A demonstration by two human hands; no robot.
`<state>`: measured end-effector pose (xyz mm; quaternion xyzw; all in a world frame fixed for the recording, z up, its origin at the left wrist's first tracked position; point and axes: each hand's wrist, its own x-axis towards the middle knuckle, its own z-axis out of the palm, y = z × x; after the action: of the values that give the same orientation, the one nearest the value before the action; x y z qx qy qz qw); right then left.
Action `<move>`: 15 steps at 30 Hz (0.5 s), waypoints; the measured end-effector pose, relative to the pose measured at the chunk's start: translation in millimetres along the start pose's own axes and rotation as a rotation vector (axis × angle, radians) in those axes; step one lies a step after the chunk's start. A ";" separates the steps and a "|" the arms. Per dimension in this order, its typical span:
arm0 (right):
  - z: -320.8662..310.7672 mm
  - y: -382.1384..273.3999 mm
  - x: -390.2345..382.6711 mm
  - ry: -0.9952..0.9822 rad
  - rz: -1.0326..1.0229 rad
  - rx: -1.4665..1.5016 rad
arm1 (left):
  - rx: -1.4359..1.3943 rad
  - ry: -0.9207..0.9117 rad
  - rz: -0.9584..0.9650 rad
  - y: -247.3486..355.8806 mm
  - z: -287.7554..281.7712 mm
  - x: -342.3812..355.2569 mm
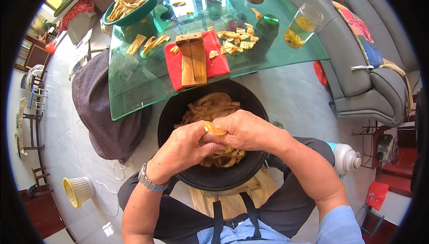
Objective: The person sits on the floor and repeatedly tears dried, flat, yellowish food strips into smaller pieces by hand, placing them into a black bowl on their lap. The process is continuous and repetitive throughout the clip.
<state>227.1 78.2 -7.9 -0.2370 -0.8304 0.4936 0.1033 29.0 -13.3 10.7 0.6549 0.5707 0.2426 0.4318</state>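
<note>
Both my hands meet over a wide black tub (170, 114) between my knees. My left hand (187, 143), with a metal watch on its wrist, and my right hand (246, 130) are closed around a pale yellow dried strip (215, 129), which bends between their fingers. The fingers hide much of the strip. Beneath them, a heap of yellowish dried strips (214, 103) fills the tub's bottom. Past the tub's far rim, a wooden block tool with a slot (193, 63) rests on a folded red cloth (219, 58) at the glass table's near edge.
Short cut pieces (234, 43) lie on the glass table (272, 65) beside the cloth. A green basin (152, 5) heaped with strips stands far left, a clear jar (304, 25) at right. A grey sofa (348, 74), a white bottle (346, 159) and a small basket (78, 190) surround me.
</note>
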 end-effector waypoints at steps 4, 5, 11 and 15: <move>-11.1 -7.1 -9.8 -0.209 0.060 0.317 | -0.219 -0.153 0.051 12.2 -5.5 -7.7; -12.6 -14.6 -13.6 -0.224 0.047 0.408 | -0.260 -0.197 0.067 15.2 -8.9 -11.6; -4.4 -40.1 -28.5 -0.234 -0.075 0.713 | -0.581 -0.385 0.133 20.1 -22.6 -22.3; -0.3 -51.1 -30.0 -0.285 -0.152 0.688 | -0.743 -0.445 0.184 18.4 -21.6 -25.0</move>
<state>238.3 43.1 38.5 -0.0553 -0.6372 0.7626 0.0967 15.6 -30.6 41.6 0.5395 0.2774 0.3219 0.7269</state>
